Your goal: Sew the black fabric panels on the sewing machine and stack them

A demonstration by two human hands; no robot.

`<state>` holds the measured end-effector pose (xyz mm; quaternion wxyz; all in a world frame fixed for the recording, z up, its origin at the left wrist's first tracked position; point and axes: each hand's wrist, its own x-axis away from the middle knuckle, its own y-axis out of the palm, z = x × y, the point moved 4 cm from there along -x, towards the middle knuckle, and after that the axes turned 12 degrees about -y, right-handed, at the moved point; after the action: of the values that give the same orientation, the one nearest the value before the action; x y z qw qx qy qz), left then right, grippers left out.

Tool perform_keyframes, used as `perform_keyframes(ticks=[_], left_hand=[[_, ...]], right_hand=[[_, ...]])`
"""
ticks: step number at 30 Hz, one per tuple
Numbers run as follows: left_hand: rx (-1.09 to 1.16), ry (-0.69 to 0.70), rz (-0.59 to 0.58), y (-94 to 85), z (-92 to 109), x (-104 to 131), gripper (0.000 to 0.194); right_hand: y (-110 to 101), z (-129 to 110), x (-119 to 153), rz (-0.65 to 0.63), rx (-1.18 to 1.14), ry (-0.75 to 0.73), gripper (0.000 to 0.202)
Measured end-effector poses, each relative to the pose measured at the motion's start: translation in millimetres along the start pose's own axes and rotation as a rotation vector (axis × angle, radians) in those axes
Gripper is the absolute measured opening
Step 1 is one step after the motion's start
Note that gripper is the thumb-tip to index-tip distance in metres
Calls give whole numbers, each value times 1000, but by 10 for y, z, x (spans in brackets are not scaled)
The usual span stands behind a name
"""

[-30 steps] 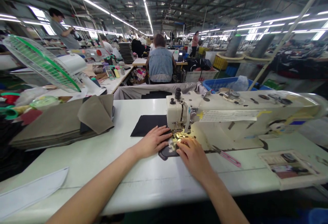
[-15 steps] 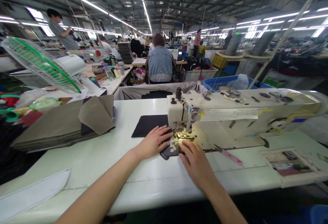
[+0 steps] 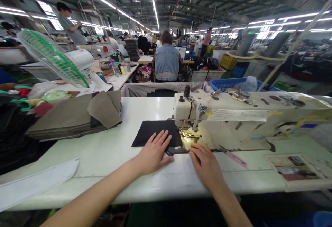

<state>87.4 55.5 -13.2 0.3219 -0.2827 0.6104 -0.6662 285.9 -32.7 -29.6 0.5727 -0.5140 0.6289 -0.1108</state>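
A dark, flat fabric panel [image 3: 147,132] lies left of the needle of a white sewing machine [image 3: 223,116], its right edge close to the presser foot. Flat on the panel's near right part rests my left hand [image 3: 155,151], fingers spread and thumb out over the table. My right hand [image 3: 204,159] touches the near edge of the lit machine bed [image 3: 204,138], fingers bent and thumb apart, with nothing visible in it. Pink-handled snips [image 3: 234,157] lie just right of that hand.
A stack of grey-brown panels [image 3: 64,116] sits on the left, with a tilted fan [image 3: 55,59] behind it. A white strip [image 3: 38,183] lies at the table's front left. On the right is a small parts tray [image 3: 298,171]. A co-worker in a denim vest [image 3: 166,62] sits ahead.
The dark panel has come toward me and shows more of its surface beside the needle. My left hand has drawn back left from the needle area. The view has shifted slightly.
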Motion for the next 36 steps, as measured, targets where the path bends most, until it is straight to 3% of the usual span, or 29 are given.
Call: perform_keyframes(ticks=[5, 11, 16, 20, 25, 36], left_hand=[[-30, 40, 2, -81, 169, 323, 81], [0, 5, 71, -194, 116, 0, 42], [82, 40, 51, -93, 72, -235, 59], [116, 107, -17, -56, 183, -127, 63], [124, 84, -39, -131, 278, -1, 63], [114, 66, -21, -96, 276, -25, 68]], right_hand=[[-39, -3, -12, 3, 11, 6, 17], [-18, -22, -129, -21, -6, 6, 19], [102, -129, -181, -66, -12, -106, 30], [105, -200, -137, -120, -13, -152, 28], [21, -220, -93, -119, -46, -116, 23], [69, -167, -115, -122, -12, -105, 30]])
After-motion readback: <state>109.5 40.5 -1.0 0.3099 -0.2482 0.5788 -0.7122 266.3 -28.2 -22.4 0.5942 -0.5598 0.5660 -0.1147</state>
